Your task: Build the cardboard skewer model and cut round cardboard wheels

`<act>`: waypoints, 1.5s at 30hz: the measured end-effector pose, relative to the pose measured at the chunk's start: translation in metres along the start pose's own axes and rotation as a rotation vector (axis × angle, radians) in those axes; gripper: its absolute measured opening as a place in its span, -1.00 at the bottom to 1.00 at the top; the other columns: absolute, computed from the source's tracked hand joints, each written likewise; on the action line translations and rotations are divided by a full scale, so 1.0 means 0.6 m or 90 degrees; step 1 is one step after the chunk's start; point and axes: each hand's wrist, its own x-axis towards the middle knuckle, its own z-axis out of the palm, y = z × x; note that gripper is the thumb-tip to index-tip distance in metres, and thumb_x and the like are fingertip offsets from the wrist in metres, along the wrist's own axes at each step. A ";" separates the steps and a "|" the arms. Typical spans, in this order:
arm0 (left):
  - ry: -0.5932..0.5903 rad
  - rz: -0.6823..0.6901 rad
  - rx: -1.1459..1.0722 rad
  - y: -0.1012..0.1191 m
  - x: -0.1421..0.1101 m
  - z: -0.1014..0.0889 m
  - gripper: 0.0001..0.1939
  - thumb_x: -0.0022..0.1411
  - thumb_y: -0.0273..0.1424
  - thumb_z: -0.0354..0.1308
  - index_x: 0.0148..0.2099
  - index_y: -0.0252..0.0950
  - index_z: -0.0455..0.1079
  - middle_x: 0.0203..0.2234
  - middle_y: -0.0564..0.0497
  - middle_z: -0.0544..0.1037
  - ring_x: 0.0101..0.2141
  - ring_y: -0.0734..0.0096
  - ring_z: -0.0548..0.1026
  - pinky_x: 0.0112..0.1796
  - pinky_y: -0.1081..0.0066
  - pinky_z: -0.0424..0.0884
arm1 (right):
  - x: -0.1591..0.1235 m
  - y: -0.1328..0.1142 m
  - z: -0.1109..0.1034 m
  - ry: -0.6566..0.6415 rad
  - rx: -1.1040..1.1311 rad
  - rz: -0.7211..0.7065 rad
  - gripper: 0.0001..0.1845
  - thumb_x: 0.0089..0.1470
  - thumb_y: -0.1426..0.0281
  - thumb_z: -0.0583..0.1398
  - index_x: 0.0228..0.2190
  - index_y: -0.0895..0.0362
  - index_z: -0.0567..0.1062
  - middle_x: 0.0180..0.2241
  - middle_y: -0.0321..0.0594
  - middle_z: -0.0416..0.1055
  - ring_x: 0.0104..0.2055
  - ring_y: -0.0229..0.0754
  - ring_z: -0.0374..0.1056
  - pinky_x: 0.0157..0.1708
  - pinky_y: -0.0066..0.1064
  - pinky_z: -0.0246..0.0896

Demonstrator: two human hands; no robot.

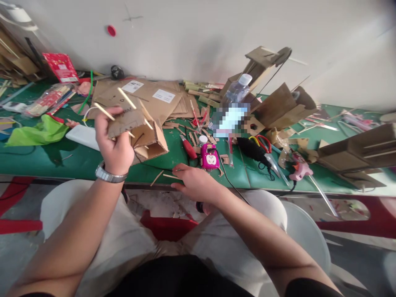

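My left hand (113,142) is closed around a small cardboard box model (150,142) and holds it tilted above the table's front half. Pale wooden sticks (126,98) poke out through its walls, and a thin dark wire hangs at its open end. At the front edge, my right hand (198,181) has a thin wooden stick (172,176) between thumb and fingers. A black cord passes close to those fingertips. Just beyond that hand are a magenta power socket block (210,157) and a red-handled utility knife (188,147).
Flat cardboard sheets (167,108) lie at the back of the green table (83,159). To the right stand a plastic bottle (236,88), scissors (275,167), a pink glue gun (300,170) and cardboard structures (359,150). A white power bank-like slab (82,136) lies left.
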 end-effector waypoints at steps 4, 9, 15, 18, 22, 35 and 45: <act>-0.090 0.042 -0.066 0.016 -0.018 0.019 -0.79 0.47 -0.28 0.16 0.10 -0.13 0.44 0.09 -0.07 0.57 0.23 0.03 0.54 0.32 -0.11 0.43 | -0.016 0.009 -0.026 0.010 0.106 -0.083 -0.68 0.46 0.26 0.24 0.03 0.19 0.68 0.18 0.01 0.59 0.12 0.01 0.61 0.16 -0.22 0.45; -0.095 0.058 -0.030 0.003 -0.035 0.049 -0.71 0.40 -0.38 0.16 0.14 -0.13 0.37 0.09 -0.13 0.51 0.23 0.02 0.51 0.33 -0.09 0.42 | -0.031 0.005 -0.029 -0.017 -0.045 -0.020 -0.67 0.45 0.22 0.22 -0.13 0.14 0.74 0.37 -0.01 0.44 0.06 0.12 0.65 0.03 -0.14 0.54; -0.223 0.044 -0.063 0.001 -0.037 0.047 -0.42 0.26 -0.37 0.31 0.29 -0.18 0.31 0.29 -0.25 0.44 0.31 -0.07 0.46 0.28 -0.04 0.49 | -0.039 -0.006 -0.004 -0.079 -0.151 0.009 -0.53 0.37 0.25 0.30 0.20 0.22 0.59 0.39 0.13 0.40 0.01 0.20 0.67 -0.15 -0.14 0.59; -0.324 -0.004 -0.093 0.006 -0.031 0.030 -0.25 0.23 -0.35 0.36 0.41 -0.18 0.23 0.35 -0.28 0.40 0.33 -0.09 0.46 0.24 0.01 0.54 | -0.044 -0.004 -0.013 -0.085 -0.118 -0.004 -0.53 0.39 0.24 0.29 0.18 0.27 0.59 0.33 0.15 0.46 0.03 0.20 0.66 -0.09 -0.14 0.58; -0.437 -0.010 -0.108 -0.003 -0.013 -0.001 0.05 0.16 -0.21 0.50 0.55 -0.17 0.04 0.37 -0.34 0.39 0.33 -0.19 0.47 0.27 -0.09 0.51 | -0.062 0.011 -0.047 -0.049 -0.003 -0.049 -0.67 0.45 0.25 0.24 0.05 0.18 0.66 0.30 0.01 0.51 0.14 0.13 0.61 0.10 -0.15 0.53; -0.892 -0.177 0.232 0.019 0.011 -0.116 -0.58 0.33 0.04 0.29 -0.42 -0.14 0.49 -0.62 0.10 0.54 -0.62 0.31 0.44 -0.51 0.32 0.21 | -0.065 0.011 -0.019 -0.135 -0.177 0.054 -0.72 0.34 0.31 0.30 -0.01 0.16 0.70 0.36 0.04 0.44 -0.08 0.19 0.69 -0.25 -0.14 0.58; -0.978 -0.100 0.135 0.115 -0.057 -0.042 -0.69 0.47 -0.19 0.28 0.16 -0.16 0.57 -0.46 0.10 0.66 -0.42 0.25 0.61 -0.39 0.35 0.22 | -0.086 0.016 -0.042 -0.140 -0.141 0.011 -0.71 0.34 0.18 0.35 -0.04 0.08 0.73 0.25 -0.05 0.53 -0.07 0.11 0.68 -0.17 -0.20 0.58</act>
